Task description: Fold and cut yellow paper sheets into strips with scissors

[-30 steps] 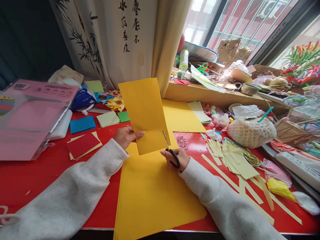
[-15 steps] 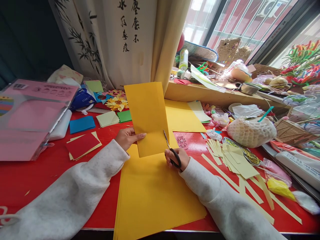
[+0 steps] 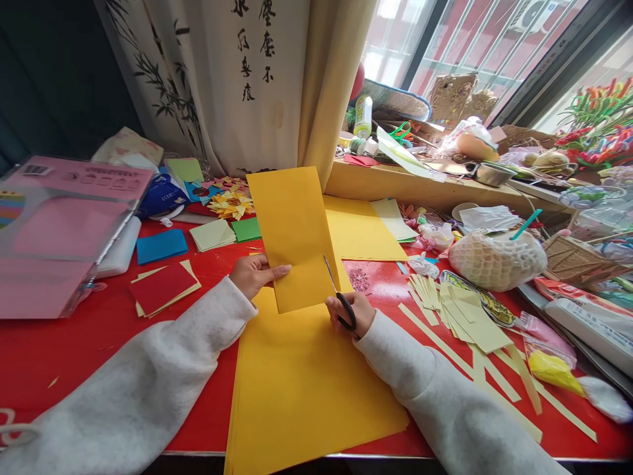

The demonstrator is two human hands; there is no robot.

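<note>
My left hand (image 3: 254, 274) pinches the lower left edge of a yellow sheet of paper (image 3: 291, 231), thumb in front and fingers behind. The sheet is held up and leans slightly left. My right hand (image 3: 353, 313) grips black-handled scissors (image 3: 349, 311) by the loops. Their blades point up and lie at the lower right edge of the sheet; whether they are parted I cannot tell. Under both hands, a stack of larger yellow sheets (image 3: 316, 389) reaches over the table's front edge.
Red and cream paper squares (image 3: 163, 289) and a blue paper piece (image 3: 162, 246) lie left on the red table (image 3: 198, 389). Cream paper strips (image 3: 475, 330) and a netted coconut (image 3: 497, 260) with a straw are at right. More yellow paper (image 3: 366, 231) lies behind.
The upper part of the held yellow sheet has shifted slightly, and its top right corner looks different. The scissors have turned a little; both hands have barely moved.
</note>
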